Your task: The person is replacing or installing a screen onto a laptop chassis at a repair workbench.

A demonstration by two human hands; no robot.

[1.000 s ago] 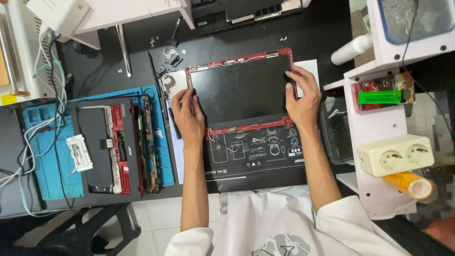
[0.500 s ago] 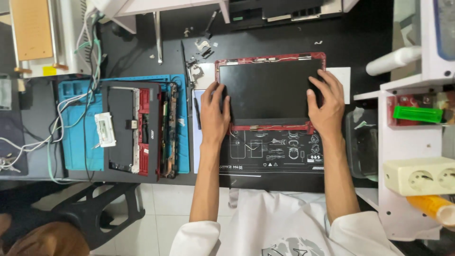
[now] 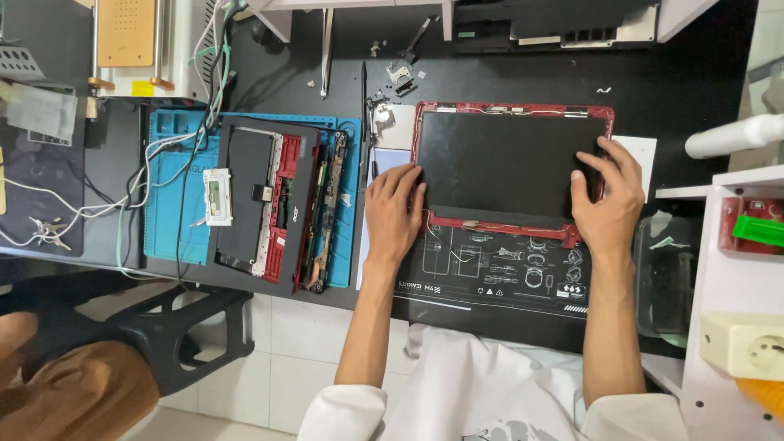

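Nearest, a black work mat (image 3: 490,273) with white diagrams lies at the table's near edge. On it rests a dark laptop screen (image 3: 506,167) in a red frame (image 3: 510,109), flat, face up. Left hand (image 3: 394,211) lies at the screen's left near corner, fingers spread flat on its edge, not closed round anything. Right hand (image 3: 608,196) presses the right edge, fingers loosely apart (thumb on the glass). Left, well apart, an opened laptop base (image 3: 265,200) sits on a blue mat (image 3: 167,188). Farther, small metal parts (image 3: 392,77) lie scattered.
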